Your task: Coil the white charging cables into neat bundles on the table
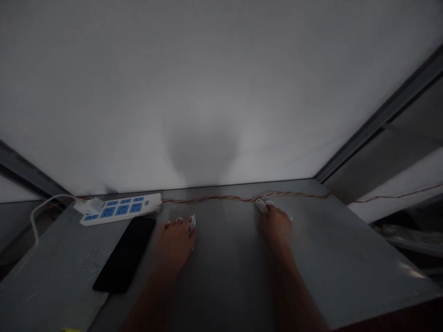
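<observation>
My left hand point(177, 244) is low over the grey tabletop, to the right of a black phone point(126, 256). Its fingers are curled around a small bundle of white cord point(193, 223), whose loops stick out by the thumb and between the fingers. My right hand point(276, 226) is closed on another bundle of white cord point(261, 205), with loops showing at the fingertips and to the right of the hand. The palms hide most of both bundles, and the picture is dark and slightly blurred.
A white power strip point(121, 210) with blue sockets lies at the back left, with a white plug point(90, 205) and cable at its left end. A twisted red and yellow wire point(214, 197) runs along the tabletop's back edge. A pale wall point(221, 92) rises behind.
</observation>
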`<state>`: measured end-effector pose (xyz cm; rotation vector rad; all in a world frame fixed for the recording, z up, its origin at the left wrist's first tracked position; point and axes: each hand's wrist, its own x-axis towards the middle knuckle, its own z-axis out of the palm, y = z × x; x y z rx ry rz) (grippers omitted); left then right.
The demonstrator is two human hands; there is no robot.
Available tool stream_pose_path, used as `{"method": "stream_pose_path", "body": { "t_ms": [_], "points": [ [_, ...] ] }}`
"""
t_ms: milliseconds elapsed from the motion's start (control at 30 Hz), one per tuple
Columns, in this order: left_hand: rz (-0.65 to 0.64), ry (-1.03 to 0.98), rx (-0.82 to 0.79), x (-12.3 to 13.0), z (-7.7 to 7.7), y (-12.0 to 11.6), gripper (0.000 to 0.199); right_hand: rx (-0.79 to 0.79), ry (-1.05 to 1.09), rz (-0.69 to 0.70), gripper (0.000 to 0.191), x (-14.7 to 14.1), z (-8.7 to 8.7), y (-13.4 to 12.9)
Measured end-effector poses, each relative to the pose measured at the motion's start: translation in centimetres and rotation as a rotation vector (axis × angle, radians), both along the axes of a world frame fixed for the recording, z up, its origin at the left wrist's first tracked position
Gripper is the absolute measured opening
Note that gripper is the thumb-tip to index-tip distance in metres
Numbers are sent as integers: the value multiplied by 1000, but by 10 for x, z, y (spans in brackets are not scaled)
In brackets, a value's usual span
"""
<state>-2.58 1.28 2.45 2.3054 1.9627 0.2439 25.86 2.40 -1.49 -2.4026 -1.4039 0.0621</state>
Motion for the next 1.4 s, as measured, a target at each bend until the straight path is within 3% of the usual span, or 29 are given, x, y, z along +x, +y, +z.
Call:
{"method": "stream_pose_path", "body": {
  "t_ms": [133,267,367,467,567,667,900,1100,1300,1400],
  "points": [
    [-31,-17,-31,8,-7,-2,35,136,-25,-34,34,2,-2,0],
    [-99,-153,-45,16,-17,-5,37,381,140,276,33,-10,-11,8],
    [-141,-330,79,17,-21,-5,33,329,242,505,29,-32,-20,12],
    [-61,-251,189,13,-19,-3,30,263,314,659,25,-56,-26,8],
    [-12,-87,104,11,-14,-2,28,229,344,748,20,-74,-27,1],
    [-44,-44,-14,14,-14,-4,30,200,336,817,21,-85,-25,-2],
    [-96,-267,-131,24,-29,-6,43,134,363,859,18,-89,-19,-3],
    [-69,-530,-151,28,-35,-7,44,144,647,920,30,-82,-16,-1],
    [23,-959,-266,30,-40,-3,33,91,860,883,27,-78,-16,0],
    [41,-1006,-280,31,-41,-1,35,71,905,861,34,-78,-17,-1]
  ]
}}
